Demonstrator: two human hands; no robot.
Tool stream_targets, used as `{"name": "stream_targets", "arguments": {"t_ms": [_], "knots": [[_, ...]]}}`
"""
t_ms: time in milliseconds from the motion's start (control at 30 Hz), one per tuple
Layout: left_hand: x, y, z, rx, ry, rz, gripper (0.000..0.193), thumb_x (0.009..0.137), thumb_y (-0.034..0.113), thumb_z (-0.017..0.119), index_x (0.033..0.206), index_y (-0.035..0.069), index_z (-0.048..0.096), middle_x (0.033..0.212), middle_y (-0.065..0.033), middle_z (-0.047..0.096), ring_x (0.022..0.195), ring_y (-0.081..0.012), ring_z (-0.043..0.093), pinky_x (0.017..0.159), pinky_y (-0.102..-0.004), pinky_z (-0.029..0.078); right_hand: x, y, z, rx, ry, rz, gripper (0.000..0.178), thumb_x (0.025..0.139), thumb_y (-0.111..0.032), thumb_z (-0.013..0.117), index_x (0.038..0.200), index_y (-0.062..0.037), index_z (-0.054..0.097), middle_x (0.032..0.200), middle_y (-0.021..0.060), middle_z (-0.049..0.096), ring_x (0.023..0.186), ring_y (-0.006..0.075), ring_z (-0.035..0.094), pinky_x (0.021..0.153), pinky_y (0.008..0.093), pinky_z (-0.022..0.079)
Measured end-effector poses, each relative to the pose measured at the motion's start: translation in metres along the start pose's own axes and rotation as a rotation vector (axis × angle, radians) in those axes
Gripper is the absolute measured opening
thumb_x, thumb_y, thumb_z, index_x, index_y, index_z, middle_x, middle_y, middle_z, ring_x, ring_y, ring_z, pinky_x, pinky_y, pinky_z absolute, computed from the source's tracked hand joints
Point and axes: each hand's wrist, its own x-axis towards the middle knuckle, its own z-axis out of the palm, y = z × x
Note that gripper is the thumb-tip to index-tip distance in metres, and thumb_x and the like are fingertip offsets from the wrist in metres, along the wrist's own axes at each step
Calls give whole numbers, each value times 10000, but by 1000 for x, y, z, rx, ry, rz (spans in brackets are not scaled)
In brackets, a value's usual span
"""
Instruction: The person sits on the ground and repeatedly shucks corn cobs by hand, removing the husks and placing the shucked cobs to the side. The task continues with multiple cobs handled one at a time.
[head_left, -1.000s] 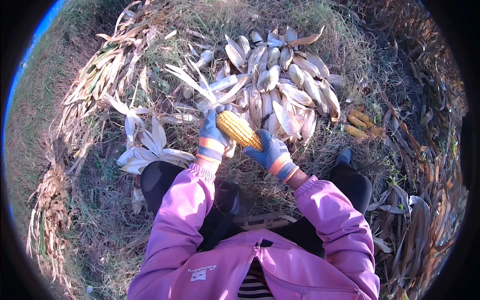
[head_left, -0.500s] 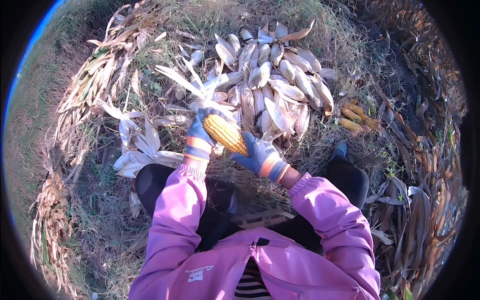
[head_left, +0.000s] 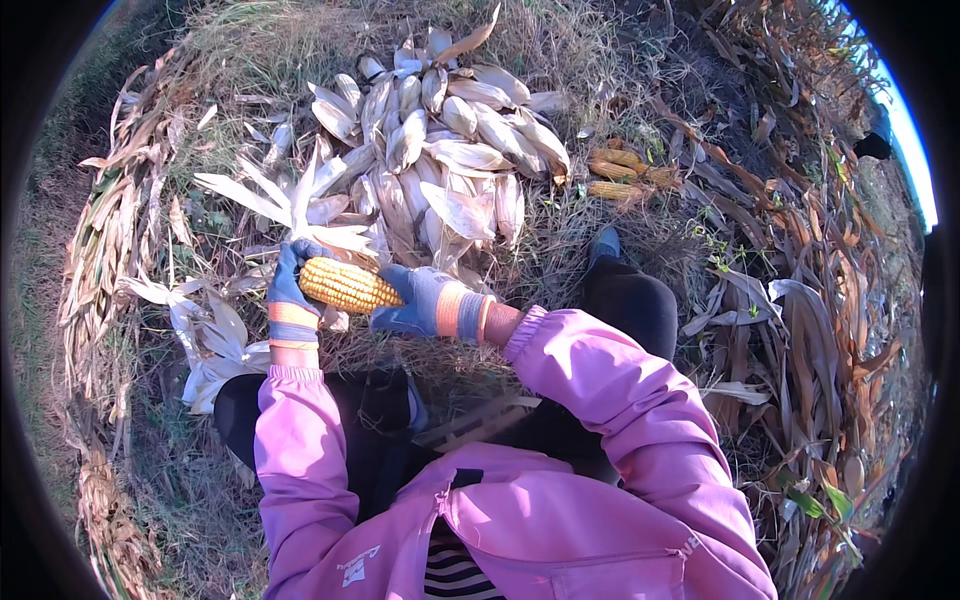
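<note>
A yellow ear of corn [head_left: 350, 287] lies nearly level between my two gloved hands, its kernels bare. My left hand [head_left: 290, 277], in a blue-grey glove with an orange-banded cuff, is closed around its left end. Pale husk leaves [head_left: 296, 205] fan out just beyond that hand, seemingly peeled back from the ear. At the other end, my right hand [head_left: 425, 302] grips the tip with thumb and fingers. Its palm side is hidden. Past both hands lies a heap of unhusked corn ears [head_left: 450, 140] in dry, whitish husks.
Several husked yellow ears [head_left: 615, 172] rest on the grass right of the heap. Empty husks [head_left: 215, 335] lie beside my left knee. Dry corn stalks [head_left: 820, 330] line the right side, and more stalks [head_left: 105, 240] the left. My bent legs flank a small slatted object [head_left: 475, 422].
The view has swung right, so the heap and hands appear farther left. The ear has turned from slanting to nearly level; both hands still hold it.
</note>
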Motion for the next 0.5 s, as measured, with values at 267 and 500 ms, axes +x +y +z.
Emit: {"name": "stream_targets", "arguments": {"t_ms": [267, 500], "knots": [[-11, 53, -33, -204, -58, 184, 274, 916, 343, 524, 906, 77, 588, 885, -66, 631, 856, -232, 605, 822, -427, 510, 26, 40, -33, 1069, 413, 166, 494, 741, -325, 751, 1055, 19, 587, 855, 59, 633, 698, 146, 596, 581, 283, 485], [-55, 160, -51, -224, 377, 613, 213, 880, 240, 540, 968, 47, 548, 952, -103, 621, 905, -251, 598, 873, -434, 497, 22, 134, -176, 1198, 1322, 50, 266, 825, -263, 669, 984, -107, 523, 784, 37, 577, 511, 165, 526, 413, 268, 431]]}}
